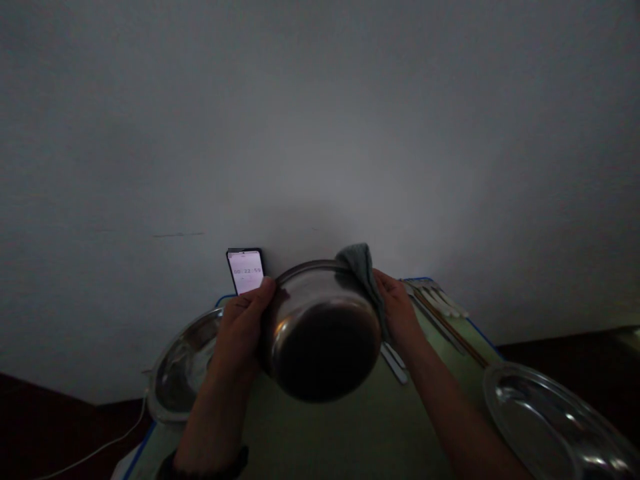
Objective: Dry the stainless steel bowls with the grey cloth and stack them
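A shiny metal bowl [325,333] is held up above the table, tilted so that its underside faces me. My left hand [245,327] grips the bowl's left side, thumb near the rim. On the right side, my right hand [397,303] presses a grey-green cloth [365,270] against the bowl's wall, with part of the cloth folded over the rim. The fingers of both hands are partly hidden behind the bowl and the cloth. The inside of the bowl is out of sight.
On the green table [345,440], a metal basin [165,393] stands left and an oval metal tray [535,413] right. Chopsticks [457,337], white-handled cutlery [440,300] and a metal utensil [395,365] lie at right. A phone [246,270] showing a timer leans on the wall [320,133].
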A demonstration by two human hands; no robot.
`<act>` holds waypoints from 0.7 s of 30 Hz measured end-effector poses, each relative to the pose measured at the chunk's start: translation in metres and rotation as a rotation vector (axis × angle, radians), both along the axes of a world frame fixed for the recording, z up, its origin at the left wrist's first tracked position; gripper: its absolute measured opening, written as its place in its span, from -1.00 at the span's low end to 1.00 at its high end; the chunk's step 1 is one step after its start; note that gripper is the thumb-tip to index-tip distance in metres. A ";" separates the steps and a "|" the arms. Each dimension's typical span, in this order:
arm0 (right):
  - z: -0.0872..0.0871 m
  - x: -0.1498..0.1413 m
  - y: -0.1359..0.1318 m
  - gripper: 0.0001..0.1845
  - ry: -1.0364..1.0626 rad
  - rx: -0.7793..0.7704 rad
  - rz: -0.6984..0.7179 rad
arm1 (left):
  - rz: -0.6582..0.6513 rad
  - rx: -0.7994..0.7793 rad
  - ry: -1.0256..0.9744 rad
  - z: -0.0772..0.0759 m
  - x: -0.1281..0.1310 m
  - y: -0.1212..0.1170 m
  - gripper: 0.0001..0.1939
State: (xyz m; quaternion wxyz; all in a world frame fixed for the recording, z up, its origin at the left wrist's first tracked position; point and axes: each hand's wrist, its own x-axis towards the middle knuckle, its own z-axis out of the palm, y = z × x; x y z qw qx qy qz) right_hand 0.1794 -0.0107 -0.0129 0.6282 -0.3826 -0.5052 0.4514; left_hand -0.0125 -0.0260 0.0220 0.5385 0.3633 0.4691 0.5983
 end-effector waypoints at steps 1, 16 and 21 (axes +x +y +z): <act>-0.006 -0.006 0.002 -0.68 0.093 -0.022 -0.052 | 0.083 -0.017 -0.087 0.000 0.003 0.002 -0.66; -0.002 0.019 -0.003 -0.68 -0.294 -0.079 -0.003 | -0.150 -0.201 0.159 -0.021 -0.010 0.013 -0.81; -0.001 0.002 -0.009 -0.63 -0.329 -0.036 0.136 | -0.315 -0.068 0.243 -0.017 -0.014 0.005 -0.66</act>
